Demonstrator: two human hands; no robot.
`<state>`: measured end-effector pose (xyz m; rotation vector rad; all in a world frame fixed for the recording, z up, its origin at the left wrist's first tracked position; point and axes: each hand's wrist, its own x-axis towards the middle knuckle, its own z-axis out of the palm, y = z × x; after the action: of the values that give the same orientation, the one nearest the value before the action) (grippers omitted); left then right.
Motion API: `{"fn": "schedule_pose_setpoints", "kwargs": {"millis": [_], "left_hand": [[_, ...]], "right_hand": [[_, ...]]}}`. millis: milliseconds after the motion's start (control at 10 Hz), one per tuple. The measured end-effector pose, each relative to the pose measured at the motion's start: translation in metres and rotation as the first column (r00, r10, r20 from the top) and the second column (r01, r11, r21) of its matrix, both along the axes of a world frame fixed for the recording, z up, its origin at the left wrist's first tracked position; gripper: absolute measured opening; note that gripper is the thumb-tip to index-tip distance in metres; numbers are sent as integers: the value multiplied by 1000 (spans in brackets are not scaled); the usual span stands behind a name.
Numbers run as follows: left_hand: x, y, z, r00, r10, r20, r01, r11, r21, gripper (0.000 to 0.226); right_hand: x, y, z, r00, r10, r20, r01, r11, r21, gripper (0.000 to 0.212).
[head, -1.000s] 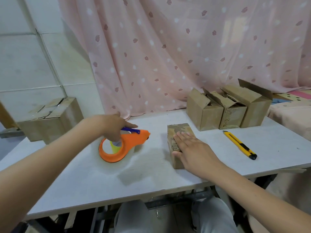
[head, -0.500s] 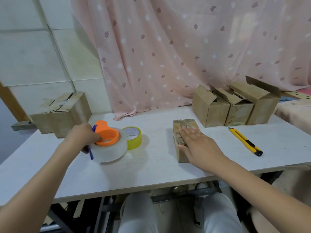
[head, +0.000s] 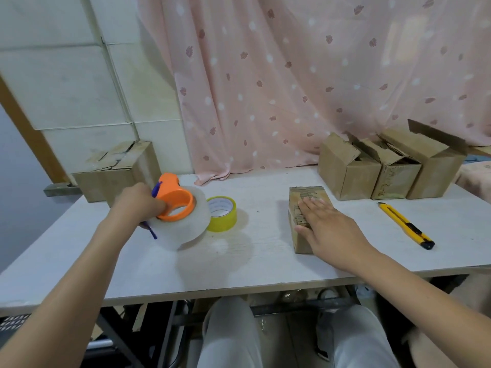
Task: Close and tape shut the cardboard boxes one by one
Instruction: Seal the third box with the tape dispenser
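The small cardboard box (head: 303,221) is lying closed on the white table (head: 239,272). The right hand (head: 329,227) is pressing flat on its top, fingers straight. Left of the box, past a yellow tape roll (head: 222,213), the left hand (head: 138,203) is gripping the orange tape dispenser (head: 176,208). I think it is best to keep pressing the flaps down while bringing the tape over to the box's far end.

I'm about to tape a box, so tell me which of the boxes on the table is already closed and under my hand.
The small flat box at the table's middle, under your right hand. The three boxes by the curtain have flaps up.
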<state>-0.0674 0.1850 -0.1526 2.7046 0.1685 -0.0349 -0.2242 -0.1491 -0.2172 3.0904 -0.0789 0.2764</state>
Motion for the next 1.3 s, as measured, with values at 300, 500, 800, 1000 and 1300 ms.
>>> {"fn": "schedule_pose_setpoints", "kwargs": {"millis": [300, 500, 800, 1000, 1300], "left_hand": [[-20, -42, 13, 987, -141, 78, 144, 989, -30, 30], [-34, -116, -3, 934, -354, 43, 349, 932, 97, 30], [-28, -170, -40, 909, -417, -4, 407, 885, 228, 22], [-22, -177, -52, 908, -419, 6, 394, 859, 327, 8], [-43, -222, -40, 770, -586, 250, 586, 806, 84, 38]], "right_hand": [[2, 1, -1, 1000, -15, -12, 15, 1000, -5, 66], [4, -3, 5, 997, -42, -64, 43, 999, 11, 65], [-4, -36, 14, 991, -37, -130, 53, 991, 119, 65], [-4, -50, 17, 991, -21, -132, 38, 991, 131, 64], [-2, -58, 13, 990, -26, -137, 51, 982, 182, 65]]}}
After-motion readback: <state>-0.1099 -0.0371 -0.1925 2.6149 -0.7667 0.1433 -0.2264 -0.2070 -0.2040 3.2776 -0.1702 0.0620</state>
